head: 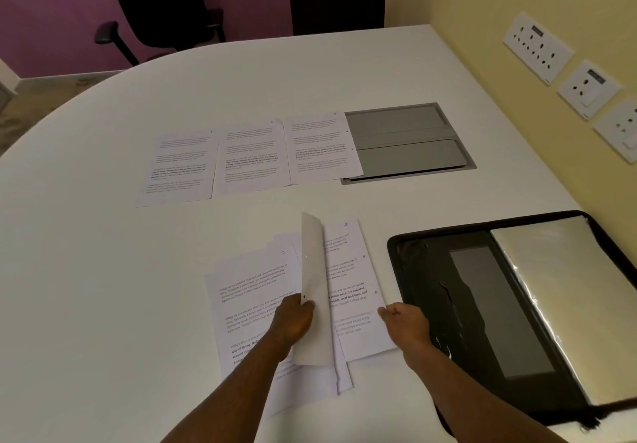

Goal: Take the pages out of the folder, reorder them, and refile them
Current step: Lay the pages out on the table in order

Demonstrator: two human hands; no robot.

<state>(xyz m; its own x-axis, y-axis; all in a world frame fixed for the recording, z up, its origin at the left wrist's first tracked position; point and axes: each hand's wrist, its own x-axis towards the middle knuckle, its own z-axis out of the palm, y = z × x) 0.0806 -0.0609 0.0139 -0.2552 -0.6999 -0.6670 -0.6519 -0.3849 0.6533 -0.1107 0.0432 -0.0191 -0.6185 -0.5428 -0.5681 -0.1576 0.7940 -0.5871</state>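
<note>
From the head camera, the left hand (295, 318) pinches a lifted page (314, 291) by its edge, holding it upright above a loose pile of pages (251, 308) on the white table (103, 270). The right hand (405, 322), fingers curled, grips the edge of a page marked 4 (355, 291). Three pages (251, 160) lie in a row farther off, and the open black folder (482, 304) lies to the right.

Bare table (103, 287) left — folder (482, 304) right

Black folder (482, 304) lies open at right — three printed pages (251, 160) in a row, others loosely piled (255, 304).
</note>
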